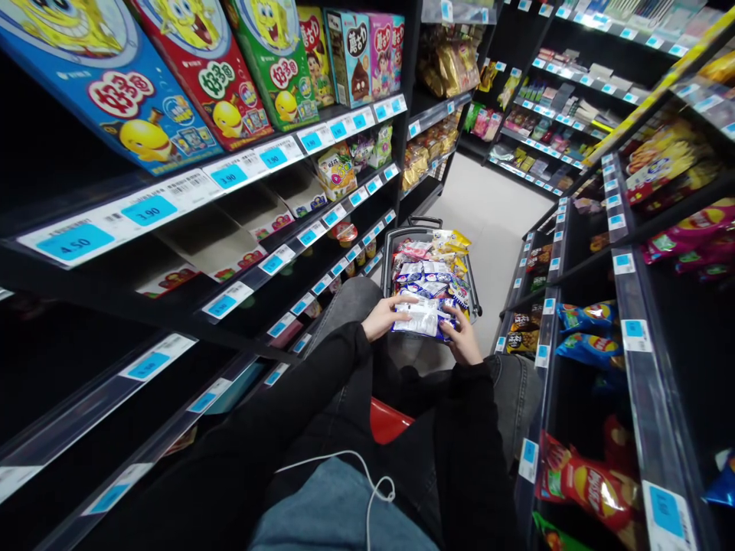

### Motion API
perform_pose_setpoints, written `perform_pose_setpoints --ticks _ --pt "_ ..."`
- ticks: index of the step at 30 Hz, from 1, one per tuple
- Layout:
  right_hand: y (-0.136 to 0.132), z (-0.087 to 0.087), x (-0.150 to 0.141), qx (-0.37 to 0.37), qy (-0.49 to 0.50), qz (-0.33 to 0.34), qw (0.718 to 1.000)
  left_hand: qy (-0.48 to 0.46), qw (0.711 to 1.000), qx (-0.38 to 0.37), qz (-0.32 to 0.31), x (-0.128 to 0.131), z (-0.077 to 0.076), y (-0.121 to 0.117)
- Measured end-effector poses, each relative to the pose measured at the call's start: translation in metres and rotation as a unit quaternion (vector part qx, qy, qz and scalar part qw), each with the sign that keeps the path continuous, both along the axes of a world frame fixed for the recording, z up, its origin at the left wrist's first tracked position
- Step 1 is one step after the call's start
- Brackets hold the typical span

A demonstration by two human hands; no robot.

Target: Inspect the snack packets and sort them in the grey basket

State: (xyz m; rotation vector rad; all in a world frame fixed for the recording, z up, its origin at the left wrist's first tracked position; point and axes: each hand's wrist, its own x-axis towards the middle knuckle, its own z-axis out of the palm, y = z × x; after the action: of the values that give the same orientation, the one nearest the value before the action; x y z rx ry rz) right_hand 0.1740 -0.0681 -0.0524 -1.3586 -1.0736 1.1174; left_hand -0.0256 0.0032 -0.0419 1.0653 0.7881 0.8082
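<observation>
Between my two hands is a blue and white snack bag (423, 317), its printed back facing up, at the near end of a basket. My left hand (387, 315) grips the bag's left end, thumb on top. On the right end, my right hand (461, 334) has its fingers around the edge. The dark basket (474, 285) stands on the floor in front of my knees. Inside it lie several more snack bags, among them a yellow bag (451, 242) at the far end and blue and white ones beside the held bag.
At left, a shelf carries cartoon snack boxes (155, 99) above price labels and display trays (210, 229). On the right, a shelf holds blue chip bags (589, 315) and red chip bags (591, 478). Grey floor (488, 199) runs between them. A red seat (388, 421) shows beneath me.
</observation>
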Motion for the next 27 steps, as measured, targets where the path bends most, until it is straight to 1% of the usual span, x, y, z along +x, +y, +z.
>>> perform_pose_setpoints --ticks 3,6,9,13,16,19,21,23,25,27 --pt "0.001 0.001 -0.001 -0.002 -0.026 -0.010 1.000 0.093 0.994 0.057 -0.008 -0.002 0.000 0.001" --pt "0.002 0.006 -0.005 0.004 -0.063 -0.018 0.998 0.144 0.987 0.076 -0.014 -0.001 -0.002 0.001" --pt "0.002 0.011 -0.010 0.023 -0.081 -0.011 0.996 0.144 0.987 0.075 0.013 0.000 -0.002 0.000" --pt "0.002 0.013 -0.014 0.049 -0.071 -0.002 0.996 0.125 0.989 0.061 0.054 0.003 -0.002 -0.003" --pt "0.002 0.013 -0.016 0.034 -0.054 0.011 0.998 0.109 0.989 0.057 0.077 0.004 0.000 -0.003" --pt "0.001 0.013 -0.018 0.011 -0.032 0.006 0.999 0.092 0.992 0.041 0.077 0.004 0.002 -0.002" --pt "0.001 0.014 -0.018 0.009 -0.024 -0.015 1.000 0.076 0.995 0.025 0.058 0.003 0.003 -0.001" --pt "0.000 0.014 -0.018 0.016 -0.015 -0.020 1.000 0.075 0.996 0.015 0.049 0.003 0.003 -0.001" --pt "0.000 0.014 -0.017 0.026 -0.017 -0.015 0.999 0.098 0.993 0.020 0.069 0.003 0.002 -0.001" --pt "0.000 0.012 -0.016 0.034 -0.040 -0.027 0.998 0.106 0.989 0.021 0.099 0.003 0.000 0.000"
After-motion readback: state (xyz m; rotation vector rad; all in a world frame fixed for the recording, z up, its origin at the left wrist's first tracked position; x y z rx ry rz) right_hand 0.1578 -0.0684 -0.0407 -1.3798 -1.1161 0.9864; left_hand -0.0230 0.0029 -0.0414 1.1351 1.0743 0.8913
